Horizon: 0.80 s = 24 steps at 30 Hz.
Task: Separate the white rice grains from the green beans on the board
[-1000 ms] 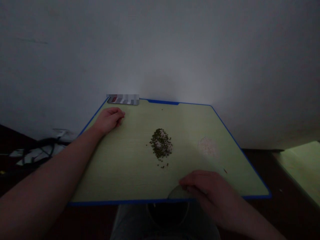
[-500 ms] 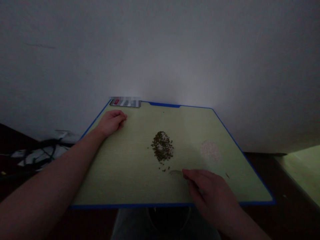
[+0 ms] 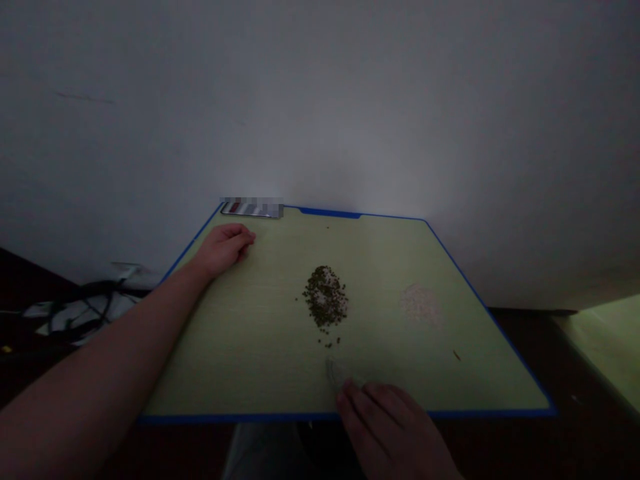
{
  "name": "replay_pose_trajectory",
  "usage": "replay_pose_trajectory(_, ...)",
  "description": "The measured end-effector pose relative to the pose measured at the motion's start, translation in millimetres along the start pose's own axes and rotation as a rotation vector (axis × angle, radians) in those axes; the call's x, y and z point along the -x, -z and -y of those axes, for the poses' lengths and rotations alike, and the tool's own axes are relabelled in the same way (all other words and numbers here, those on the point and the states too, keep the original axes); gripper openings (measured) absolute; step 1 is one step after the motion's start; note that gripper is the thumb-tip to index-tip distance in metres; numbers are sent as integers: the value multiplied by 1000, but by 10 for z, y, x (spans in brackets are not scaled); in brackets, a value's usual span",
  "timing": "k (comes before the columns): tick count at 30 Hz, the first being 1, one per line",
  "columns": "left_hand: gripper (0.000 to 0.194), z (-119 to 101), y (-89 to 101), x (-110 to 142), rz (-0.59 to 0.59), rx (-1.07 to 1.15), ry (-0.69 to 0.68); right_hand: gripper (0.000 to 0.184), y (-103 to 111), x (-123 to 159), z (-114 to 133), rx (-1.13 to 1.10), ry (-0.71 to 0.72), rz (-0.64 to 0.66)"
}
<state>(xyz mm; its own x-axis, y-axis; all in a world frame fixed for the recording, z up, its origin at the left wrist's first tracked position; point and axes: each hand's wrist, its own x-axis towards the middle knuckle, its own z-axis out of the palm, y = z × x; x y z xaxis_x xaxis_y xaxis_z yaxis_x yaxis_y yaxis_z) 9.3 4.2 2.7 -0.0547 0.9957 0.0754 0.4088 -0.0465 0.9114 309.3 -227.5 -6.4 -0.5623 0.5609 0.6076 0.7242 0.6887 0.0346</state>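
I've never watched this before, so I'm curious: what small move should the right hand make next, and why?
Probably nudge the clear curved piece up toward the stray beans below the dark green pile: the right hand touches that piece, and those beans lie just ahead of it.

The single head-worn camera looks forward and down from above the person's lap, close over a green cutting board [image 3: 225, 353] with a blue rim. A pale wall [image 3: 320, 100] fills the upper half of the frame, while the left hand [image 3: 225, 248] and right hand [image 3: 385, 427] appear lower down, near the lens.
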Motion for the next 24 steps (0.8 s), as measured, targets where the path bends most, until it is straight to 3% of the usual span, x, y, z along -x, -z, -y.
replay_pose_trajectory(5, 21, -2, 0, -1, 0, -20, 11, 38, 73, 46, -177, -18, -6, 76)
replay_pose_trajectory(11, 21, 16, 2, -6, 5, -22, 15, 33, 83, -130, -417, -52, -144, 95)
replay_pose_trajectory(17, 19, 42, 2, -16, -3, -3, 16, 33, 55, -222, -408, -144, -105, 105)
replay_pose_trajectory(24, 21, 38, 6, -17, -4, -26, 19, 28, 175, -71, -400, -233, -101, 105)
